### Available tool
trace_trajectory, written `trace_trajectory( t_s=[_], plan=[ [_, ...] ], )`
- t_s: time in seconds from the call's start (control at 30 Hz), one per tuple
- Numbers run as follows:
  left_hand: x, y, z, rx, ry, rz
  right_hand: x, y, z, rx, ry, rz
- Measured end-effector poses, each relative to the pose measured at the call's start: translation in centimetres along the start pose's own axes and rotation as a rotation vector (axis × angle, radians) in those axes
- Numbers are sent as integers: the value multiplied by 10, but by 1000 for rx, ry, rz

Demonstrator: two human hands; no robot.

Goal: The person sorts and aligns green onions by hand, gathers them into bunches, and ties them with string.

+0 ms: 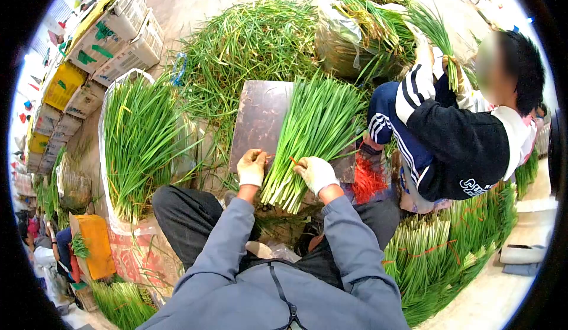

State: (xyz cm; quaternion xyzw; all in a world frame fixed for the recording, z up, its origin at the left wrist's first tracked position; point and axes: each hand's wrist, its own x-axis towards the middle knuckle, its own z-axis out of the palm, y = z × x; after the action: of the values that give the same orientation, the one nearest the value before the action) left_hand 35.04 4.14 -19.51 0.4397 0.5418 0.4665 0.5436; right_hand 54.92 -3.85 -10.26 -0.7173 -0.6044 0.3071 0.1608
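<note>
A bunch of garlic chives (319, 123) lies on a dark board (254, 117), its pale stem ends towards me. Just left of the stems is my left hand (251, 168) in a whitish glove, fingers pinched on one end of a thin red tie (270, 155). My gloved right hand (318, 174) rests at the right side of the stems, closed, with another red end showing at its fingertips. Whether the tie passes under the bunch is hidden. Beside the board's right edge sits a heap of red ties (368, 180).
A large loose heap of green leaves (248, 46) lies beyond the board. Chives fill a white bag (139, 146) on the left. On the right, a seated person (455, 123) holds a bunch. Tied bunches (444, 247) stand behind them. Crates (112, 34) are stacked far left.
</note>
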Motion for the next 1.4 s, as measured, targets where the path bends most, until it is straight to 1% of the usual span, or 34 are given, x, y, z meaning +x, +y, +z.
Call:
trace_trajectory(
  t_s=[0.03, 0.07, 0.1, 0.17, 0.2, 0.23, 0.3, 0.33, 0.37, 0.43, 0.57, 0.63, 0.67, 0.73, 0.77, 0.87, 0.93, 0.97, 1.03, 1.17, 1.27, 1.33, 1.37, 1.4],
  plan=[
    [-6, -5, -1, -21, -7, 84, 2, -1, 0, 0, -5, -2],
    [-8, -9, -4, 194, -6, 391, 3, -3, 0, -12, -10, -3],
    [-13, 2, -1, 194, -1, 389, 3, -4, 0, -25, -15, -4],
    [-15, 28, 11, 228, -66, 219, 3, -7, 1, -44, 4, -23],
    [-11, 32, 14, 202, -134, 187, 4, -11, -1, -61, 26, -39],
    [-9, 32, 17, 201, -134, 188, 3, -14, -2, -76, 46, -54],
    [-8, 34, 24, 344, -167, 312, 2, -18, -1, -91, 51, -69],
    [-13, 34, 26, 327, -189, 326, 3, -20, 0, -87, 61, -102],
    [-15, 36, 26, 401, -195, 323, 5, -22, 2, -83, 73, -135],
    [-16, 33, 24, 431, -183, 345, 12, -23, 9, -133, 53, -134],
    [-14, 28, 23, 417, -170, 339, 17, -29, 10, -127, 41, -117],
    [-11, 23, 25, 313, -153, 238, 19, -32, 9, -145, -14, -77],
    [-10, 20, 24, 313, -153, 238, 20, -34, 8, -145, -15, -78],
    [-11, 23, 24, 205, -178, 133, 20, -35, 7, -128, -50, -46],
    [-11, 25, 24, 206, -179, 133, 21, -36, 7, -126, -50, -45],
    [-11, 27, 23, 277, -173, 182, 23, -36, 8, -138, -42, -47],
    [-15, 32, 22, 409, -183, 268, 25, -35, 10, -128, -36, -43],
    [-16, 32, 22, 409, -183, 268, 25, -35, 10, -128, -36, -43],
    [-15, 24, 22, 295, -176, 240, 25, -36, 10, -135, -31, -36],
    [-17, 25, 21, 288, -157, 238, 24, -40, 7, -135, -33, -31],
    [-16, 23, 21, 283, -161, 199, 24, -37, 10, -115, 10, -47],
    [-20, 28, 22, 197, -226, 266, 23, -37, 10, -110, 38, -63],
    [-20, 31, 20, 198, -227, 267, 24, -37, 9, -109, 40, -63],
    [-19, 35, 16, 327, -264, 387, 24, -37, 9, -103, 18, -45]
  ],
)
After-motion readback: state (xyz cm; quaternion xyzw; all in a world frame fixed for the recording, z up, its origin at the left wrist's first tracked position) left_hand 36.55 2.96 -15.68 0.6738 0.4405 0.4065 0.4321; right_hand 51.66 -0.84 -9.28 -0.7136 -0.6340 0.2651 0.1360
